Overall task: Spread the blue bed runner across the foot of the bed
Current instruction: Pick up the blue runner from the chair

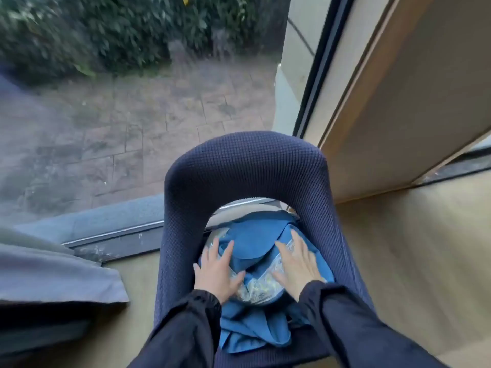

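The blue bed runner (pixel 252 245) lies bunched up on the seat of a navy chair (pixel 247 166), partly wrapped with clear crinkled plastic (pixel 255 288). My left hand (pixel 216 272) rests flat on the left side of the pile, fingers spread over plastic and cloth. My right hand (pixel 297 266) lies flat on the right side, fingers straight and pointing away from me. Both arms wear dark sleeves. The lower end of the runner spills toward the chair's front edge.
The chair's curved back stands close to a large window (pixel 132 115) over a paved yard and bushes. A grey bed corner (pixel 53 277) sits at the left. A wooden panel (pixel 411 88) rises at the right, with wood floor (pixel 398 261) around the chair.
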Motion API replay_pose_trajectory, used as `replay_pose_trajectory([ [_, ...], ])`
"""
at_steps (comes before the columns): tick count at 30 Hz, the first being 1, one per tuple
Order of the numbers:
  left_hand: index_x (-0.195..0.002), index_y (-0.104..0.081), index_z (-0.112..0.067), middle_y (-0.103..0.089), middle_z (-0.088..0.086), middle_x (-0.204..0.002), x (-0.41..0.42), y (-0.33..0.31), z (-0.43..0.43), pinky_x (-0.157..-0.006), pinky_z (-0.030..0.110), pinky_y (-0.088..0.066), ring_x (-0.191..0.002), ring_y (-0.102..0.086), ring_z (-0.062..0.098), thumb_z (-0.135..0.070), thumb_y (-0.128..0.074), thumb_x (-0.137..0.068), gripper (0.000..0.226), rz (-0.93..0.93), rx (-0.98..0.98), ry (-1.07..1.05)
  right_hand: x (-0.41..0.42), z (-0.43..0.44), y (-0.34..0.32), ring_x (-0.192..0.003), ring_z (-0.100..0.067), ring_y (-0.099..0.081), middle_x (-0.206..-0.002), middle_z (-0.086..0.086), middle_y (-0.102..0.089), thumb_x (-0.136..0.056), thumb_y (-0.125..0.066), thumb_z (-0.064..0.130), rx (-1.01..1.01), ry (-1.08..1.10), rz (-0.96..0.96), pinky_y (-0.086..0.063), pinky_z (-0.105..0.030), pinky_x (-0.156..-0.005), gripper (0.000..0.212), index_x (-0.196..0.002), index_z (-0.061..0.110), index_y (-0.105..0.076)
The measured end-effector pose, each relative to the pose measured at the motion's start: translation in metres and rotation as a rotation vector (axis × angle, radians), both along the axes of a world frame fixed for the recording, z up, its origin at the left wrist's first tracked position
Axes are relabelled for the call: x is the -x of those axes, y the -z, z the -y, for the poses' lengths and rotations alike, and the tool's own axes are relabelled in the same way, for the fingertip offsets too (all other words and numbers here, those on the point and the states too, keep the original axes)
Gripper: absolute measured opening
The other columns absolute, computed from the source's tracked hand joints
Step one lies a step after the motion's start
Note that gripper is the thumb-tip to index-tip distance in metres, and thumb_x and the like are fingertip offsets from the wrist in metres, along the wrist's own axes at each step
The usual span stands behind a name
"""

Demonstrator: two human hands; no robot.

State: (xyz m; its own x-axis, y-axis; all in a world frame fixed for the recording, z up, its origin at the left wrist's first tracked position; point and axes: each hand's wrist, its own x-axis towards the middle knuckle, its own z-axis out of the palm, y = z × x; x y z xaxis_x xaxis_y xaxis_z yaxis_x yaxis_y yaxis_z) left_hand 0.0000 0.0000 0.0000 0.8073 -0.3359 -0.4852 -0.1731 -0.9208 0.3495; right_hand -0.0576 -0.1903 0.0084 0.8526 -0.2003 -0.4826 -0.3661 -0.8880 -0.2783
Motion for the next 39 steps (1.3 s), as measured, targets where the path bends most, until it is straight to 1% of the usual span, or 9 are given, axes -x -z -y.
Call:
replay_pose_trajectory([
  [3,-0.147,-0.012,-0.036,0.004,-0.002,-0.158,-0.032,0.021,0.013,-0.108,0.064,-0.015,-0.143,0.001,0.031,-0.065,-0.038,-0.085,0.073,-0.012,-0.024,-0.028,-0.029,0.015,0.029,-0.145,-0.026,0.008,-0.159,-0.008,0.005,-0.092,-0.04,0.056,0.102,-0.155,0.005,-0.007,-0.048,-0.114,0.068,-0.149,0.03,-0.013],
  [6,-0.146,-0.016,-0.035,-0.002,-0.002,-0.159,-0.053,0.044,0.02,-0.108,0.067,-0.013,-0.143,0.0,0.032,-0.064,-0.032,-0.088,0.066,-0.046,-0.043,-0.028,-0.036,0.024,0.059,-0.145,-0.023,-0.007,-0.153,-0.005,-0.026,-0.096,-0.021,0.056,0.036,-0.179,-0.122,0.001,-0.05,-0.115,0.056,-0.144,0.029,-0.029],
  [9,-0.147,-0.001,-0.038,0.001,0.002,-0.159,-0.061,0.068,0.022,-0.107,0.068,-0.017,-0.143,-0.001,0.033,-0.066,-0.047,-0.08,0.086,-0.043,-0.115,0.09,-0.026,0.021,0.073,-0.116,-0.026,-0.048,-0.114,-0.004,-0.055,-0.098,-0.017,0.05,-0.086,-0.183,-0.243,-0.025,-0.049,-0.107,0.046,-0.112,0.023,-0.051],
  [12,-0.144,0.013,-0.042,0.008,0.006,-0.158,-0.063,0.088,0.022,-0.104,0.069,-0.02,-0.143,0.0,0.034,-0.072,-0.063,-0.06,0.116,-0.046,-0.182,0.156,-0.027,0.018,0.08,-0.091,-0.031,-0.056,-0.086,-0.003,-0.054,-0.097,-0.024,0.052,-0.108,-0.144,-0.26,-0.043,-0.04,-0.08,0.044,-0.075,0.02,-0.045],
  [15,-0.14,0.021,-0.044,0.014,0.011,-0.156,-0.059,0.108,0.015,-0.102,0.067,-0.028,-0.142,-0.001,0.035,-0.074,-0.07,-0.048,0.133,-0.081,-0.163,0.054,-0.041,0.014,0.088,-0.11,-0.032,-0.049,-0.119,-0.013,-0.049,-0.087,-0.046,0.059,0.174,-0.305,-0.056,-0.036,-0.044,-0.089,0.044,-0.103,0.018,-0.052],
  [18,-0.139,0.026,-0.041,0.016,0.015,-0.154,-0.052,0.126,0.008,-0.109,0.058,-0.026,-0.142,-0.003,0.04,-0.069,-0.079,-0.041,0.146,-0.164,-0.064,-0.13,-0.058,0.014,0.104,-0.141,-0.041,-0.007,-0.155,-0.021,-0.003,-0.065,-0.064,0.07,0.268,-0.328,0.01,-0.012,-0.062,-0.107,0.109,-0.147,0.019,-0.013],
  [22,-0.142,0.022,-0.036,0.002,0.022,-0.152,-0.048,0.14,0.001,-0.111,0.051,-0.026,-0.137,-0.018,0.044,-0.062,-0.083,-0.042,0.147,-0.187,0.006,-0.267,-0.07,0.017,0.135,-0.141,-0.045,0.008,-0.155,-0.018,0.019,-0.059,-0.069,0.072,0.192,-0.282,-0.091,-0.018,-0.068,-0.103,0.129,-0.147,0.029,0.016],
  [29,-0.145,0.005,-0.036,-0.033,0.02,-0.132,-0.057,0.149,0.005,-0.103,0.049,-0.037,-0.117,-0.045,0.043,-0.056,-0.081,-0.052,0.129,-0.219,0.014,-0.201,-0.077,0.019,0.158,-0.119,-0.04,-0.04,-0.143,-0.01,-0.026,-0.068,-0.066,0.064,-0.012,-0.246,-0.143,-0.04,-0.056,-0.091,0.11,-0.148,0.028,0.0],
  [39,-0.13,-0.027,-0.04,-0.053,0.006,-0.108,-0.027,0.112,0.016,-0.088,0.041,-0.044,-0.102,-0.05,0.028,-0.043,-0.068,-0.058,0.083,-0.235,0.124,-0.113,-0.037,0.015,0.134,-0.103,-0.035,-0.058,-0.114,-0.007,-0.059,-0.076,-0.064,0.039,-0.154,-0.084,-0.086,-0.047,-0.039,-0.08,0.068,-0.132,0.019,-0.033],
])
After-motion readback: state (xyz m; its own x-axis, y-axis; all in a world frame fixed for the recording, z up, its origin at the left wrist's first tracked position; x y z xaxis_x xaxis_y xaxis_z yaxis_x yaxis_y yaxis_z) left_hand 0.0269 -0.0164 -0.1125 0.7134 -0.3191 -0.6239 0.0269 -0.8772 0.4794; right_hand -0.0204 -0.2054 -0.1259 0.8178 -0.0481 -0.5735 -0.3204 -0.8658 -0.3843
